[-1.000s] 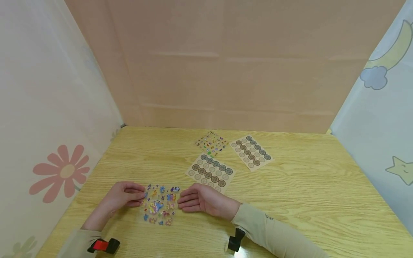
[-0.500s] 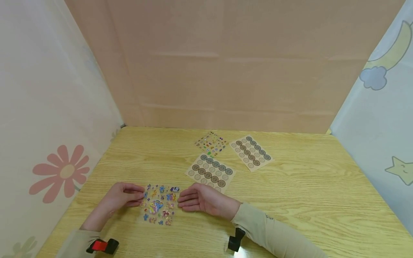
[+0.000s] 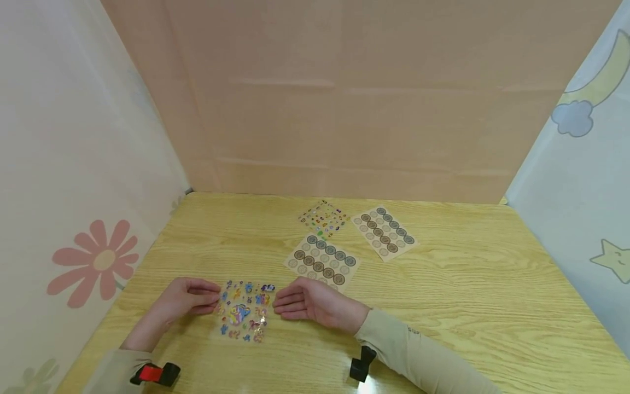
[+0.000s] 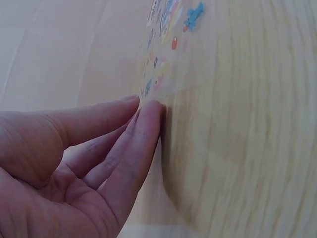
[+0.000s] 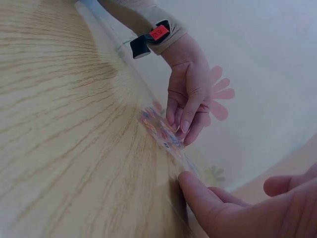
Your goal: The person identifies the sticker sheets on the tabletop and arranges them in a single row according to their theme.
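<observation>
A clear sticker sheet [image 3: 241, 312] with colourful cartoon stickers lies between the two hands near the front left of the table. At its left edge, the left hand [image 3: 189, 301] pinches it between thumb and fingers; the left wrist view shows the thumb tip meeting the bent fingers [image 4: 148, 116] beside the sheet [image 4: 173, 44]. The right hand [image 3: 315, 303] rests on its side at the other edge, fingers straight and together, palm facing the sheet. In the right wrist view, its fingertips [image 5: 190, 183] are by the sheet's near end, with the thumb held apart.
A beige sheet of round coin-like stickers [image 3: 322, 261] lies just behind the right hand, partly covered by it. Farther back are a similar sheet [image 3: 385, 232] and a clear sheet of small gem-like stickers [image 3: 322, 219]. A wall of brown paper [image 3: 344, 137] stands behind the wooden table [image 3: 467, 284].
Both hands and the sticker sheet stay almost where they were. A glint now shows on the sheet's right part, and the whole head view has shifted very slightly.
</observation>
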Motion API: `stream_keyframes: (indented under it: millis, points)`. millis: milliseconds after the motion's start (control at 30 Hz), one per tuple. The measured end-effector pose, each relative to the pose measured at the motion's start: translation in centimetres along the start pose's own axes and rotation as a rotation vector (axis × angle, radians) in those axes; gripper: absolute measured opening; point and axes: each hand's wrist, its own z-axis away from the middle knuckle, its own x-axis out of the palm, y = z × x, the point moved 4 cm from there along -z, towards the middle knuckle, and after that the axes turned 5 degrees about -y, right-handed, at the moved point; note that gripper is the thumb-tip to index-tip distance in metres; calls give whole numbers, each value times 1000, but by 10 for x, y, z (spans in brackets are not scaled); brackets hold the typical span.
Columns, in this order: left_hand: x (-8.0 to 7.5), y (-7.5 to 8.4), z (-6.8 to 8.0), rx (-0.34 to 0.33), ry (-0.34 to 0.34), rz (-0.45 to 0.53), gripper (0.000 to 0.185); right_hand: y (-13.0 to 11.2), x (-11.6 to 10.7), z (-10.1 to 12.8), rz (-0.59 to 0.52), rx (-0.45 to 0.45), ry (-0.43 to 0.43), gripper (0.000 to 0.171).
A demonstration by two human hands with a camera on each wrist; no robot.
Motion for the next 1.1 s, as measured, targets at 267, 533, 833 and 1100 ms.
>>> stream_keyframes:
  millis: [267, 533, 833, 1100]
  points:
    - [-2, 2, 1, -2, -10, 7, 36, -4, -2, 2, 27, 3, 1, 47]
    - [-1, 6, 2, 14, -4, -21, 43, -5, -4, 7, 51, 14, 4, 46]
    - [13, 19, -8, 1, -48, -48, 51, -10, -20, 13, 102, -13, -5, 42]
    - [45, 51, -42, 57, -180, -103, 47, -34, -54, 12, 58, -54, 44, 46]
